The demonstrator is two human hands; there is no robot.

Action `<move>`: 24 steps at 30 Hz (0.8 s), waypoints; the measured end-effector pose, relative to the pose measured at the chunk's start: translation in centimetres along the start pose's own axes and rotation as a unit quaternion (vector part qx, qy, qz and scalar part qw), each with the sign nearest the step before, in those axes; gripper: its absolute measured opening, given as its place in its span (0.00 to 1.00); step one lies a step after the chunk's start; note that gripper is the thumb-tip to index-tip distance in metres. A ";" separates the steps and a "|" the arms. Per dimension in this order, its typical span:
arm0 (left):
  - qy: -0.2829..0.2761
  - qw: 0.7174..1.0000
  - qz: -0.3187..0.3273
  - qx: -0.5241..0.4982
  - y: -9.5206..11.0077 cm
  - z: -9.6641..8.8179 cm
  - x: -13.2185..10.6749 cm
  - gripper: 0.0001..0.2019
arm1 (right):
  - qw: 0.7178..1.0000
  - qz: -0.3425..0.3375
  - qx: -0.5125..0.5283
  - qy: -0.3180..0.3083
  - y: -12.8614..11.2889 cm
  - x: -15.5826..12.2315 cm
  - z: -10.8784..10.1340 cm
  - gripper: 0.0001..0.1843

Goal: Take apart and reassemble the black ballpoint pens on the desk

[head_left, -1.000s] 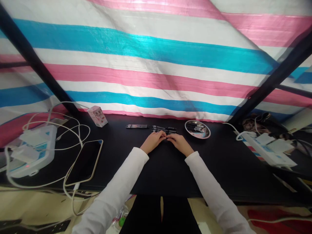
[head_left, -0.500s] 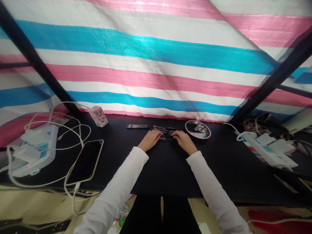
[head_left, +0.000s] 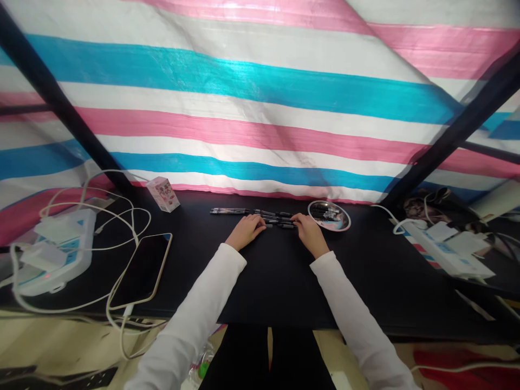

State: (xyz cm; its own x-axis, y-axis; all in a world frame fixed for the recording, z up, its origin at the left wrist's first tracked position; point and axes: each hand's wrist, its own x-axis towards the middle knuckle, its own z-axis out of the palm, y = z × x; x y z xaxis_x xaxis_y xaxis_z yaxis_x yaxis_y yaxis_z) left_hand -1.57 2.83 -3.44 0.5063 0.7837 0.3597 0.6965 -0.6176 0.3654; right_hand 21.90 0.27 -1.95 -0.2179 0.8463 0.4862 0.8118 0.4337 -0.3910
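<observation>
Several black pens (head_left: pixel 275 218) lie side by side on the black table (head_left: pixel 280 271), roughly between my two hands. At the left end of this row is my left hand (head_left: pixel 245 232), its thumb apart from its curved fingers and resting near the pen ends. My right hand (head_left: pixel 309 235) is at the other end, fingertips by the pens and thumb apart, with nothing visibly gripped. A small group of pens (head_left: pixel 229 211) lies farther left. Beside my right hand stands a round metal dish (head_left: pixel 345 223) with several dark pens or pen parts (head_left: pixel 327 214) in it.
A small pink-and-white box (head_left: pixel 163 195) stands at the back left. A phone (head_left: pixel 142 268) on a cable lies at the left, near a power strip (head_left: pixel 60 249) with tangled white cables. Another power strip (head_left: pixel 450 249) is on the right. A striped sheet (head_left: pixel 260 130) hangs behind the table.
My hands have drawn slightly apart, the left toward the left and the right toward the right. The nearest pen, pinched between them before, now lies with the others.
</observation>
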 end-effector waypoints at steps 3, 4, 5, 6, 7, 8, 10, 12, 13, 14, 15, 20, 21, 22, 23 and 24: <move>0.044 0.999 -0.027 0.017 -0.1 -0.1 0.0 0.07 | 1.000 0.009 -0.010 0.015 0.1 0.0 0.0 0.10; 0.052 0.998 -0.029 0.020 -0.1 -0.2 0.0 0.07 | 1.000 0.009 -0.012 0.017 0.1 0.0 -0.1 0.10; 0.057 0.998 -0.028 0.020 -0.1 -0.2 0.1 0.07 | 1.000 0.008 -0.012 0.017 0.1 0.0 -0.1 0.10; 0.057 0.998 -0.025 0.019 -0.1 -0.2 0.1 0.07 | 1.000 0.005 -0.012 0.016 0.1 0.0 -0.1 0.10; 0.055 0.998 -0.022 0.016 -0.1 -0.2 0.1 0.07 | 1.000 0.002 -0.011 0.012 0.0 0.0 -0.1 0.10; 0.051 0.998 -0.018 0.013 0.0 -0.2 0.1 0.06 | 1.000 0.000 -0.011 0.009 0.0 0.0 0.0 0.10; 0.045 0.999 -0.007 0.007 0.1 -0.1 0.1 0.07 | 1.000 -0.001 -0.007 0.001 -0.2 -0.1 0.1 0.10; 0.042 0.999 0.004 0.002 0.4 0.0 0.1 0.07 | 1.000 -0.005 0.008 -0.012 -0.4 -0.1 0.3 0.10; 0.040 0.999 0.010 -0.001 0.5 0.0 0.1 0.08 | 1.000 -0.010 0.019 -0.020 -0.5 -0.1 0.4 0.10; 0.036 0.999 0.017 -0.003 0.7 0.1 0.1 0.08 | 0.999 -0.016 0.031 -0.029 -0.6 -0.1 0.6 0.09; 0.031 0.999 0.026 -0.005 0.8 0.1 0.1 0.08 | 0.998 -0.023 0.043 -0.039 -0.7 -0.2 0.7 0.09; 0.001 0.998 0.064 -0.001 1.4 0.1 0.0 0.10 | 0.995 -0.043 0.063 -0.065 -1.2 -0.3 1.0 0.09; -0.002 0.998 0.066 -0.002 1.4 0.1 0.0 0.10 | 0.995 -0.045 0.062 -0.063 -1.2 -0.3 1.0 0.09; -0.002 0.998 0.066 -0.004 1.5 0.1 0.0 0.10 | 0.995 -0.046 0.061 -0.060 -1.2 -0.3 1.0 0.09; -0.002 0.998 0.065 -0.006 1.5 0.0 0.0 0.10 | 0.995 -0.049 0.061 -0.058 -1.2 -0.3 1.0 0.09; 0.000 0.998 0.064 -0.007 1.5 0.0 0.0 0.10 | 0.995 -0.052 0.061 -0.056 -1.2 -0.3 0.9 0.09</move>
State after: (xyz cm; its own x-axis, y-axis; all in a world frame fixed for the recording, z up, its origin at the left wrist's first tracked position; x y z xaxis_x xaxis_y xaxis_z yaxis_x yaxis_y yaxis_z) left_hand -0.52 1.85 -2.91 0.5906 0.6986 0.4039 0.6191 -0.7133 0.3284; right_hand 20.46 -0.22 -2.34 -0.3617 0.8215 0.4408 0.7114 0.5488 -0.4391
